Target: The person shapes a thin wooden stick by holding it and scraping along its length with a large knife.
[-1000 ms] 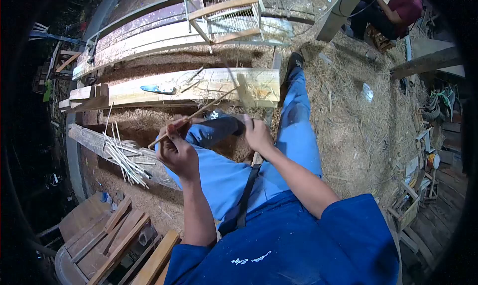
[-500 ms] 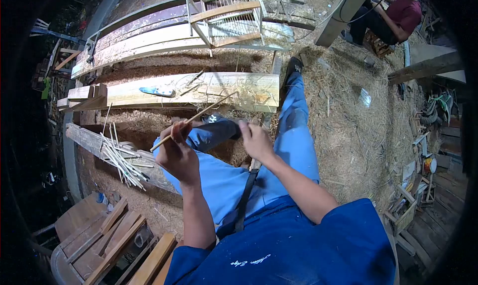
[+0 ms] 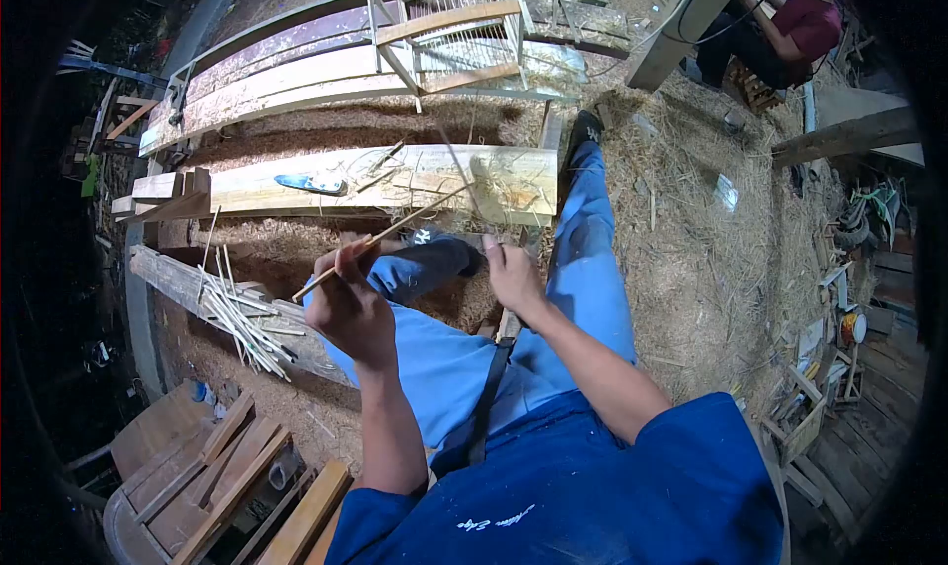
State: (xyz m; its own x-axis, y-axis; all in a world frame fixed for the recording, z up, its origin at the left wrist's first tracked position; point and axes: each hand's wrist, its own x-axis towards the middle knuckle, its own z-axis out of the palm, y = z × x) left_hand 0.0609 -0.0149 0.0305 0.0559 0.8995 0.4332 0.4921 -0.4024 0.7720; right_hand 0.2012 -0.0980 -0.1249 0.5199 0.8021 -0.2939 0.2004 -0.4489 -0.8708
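Note:
My left hand [image 3: 348,303] is closed around a thin wooden stick [image 3: 420,213], which slants up to the right over my lap. To its right, my right hand [image 3: 515,277] is closed with the thumb on top. A thin, blade-like tool [image 3: 460,158], smeared by motion, extends up from near that hand past the stick's far tip; its grip is hidden. Beyond both hands lies a pale plank [image 3: 375,185] strewn with shavings, with a blue-handled tool [image 3: 308,184] resting on it. Left of my left hand, a bundle of thin sticks [image 3: 242,318] lies on another board.
A slatted wooden cage-like frame [image 3: 449,34] stands on the far bench. At the upper right a person [image 3: 780,32] sits beyond a post [image 3: 681,32]. Wooden chair parts [image 3: 207,456] are at the lower left. Shavings cover the ground [image 3: 691,269].
The blurred blade-like tool now shows above the stick, where it did not stand out before. The stick and my left hand hold nearly the same place; my right hand has shifted slightly.

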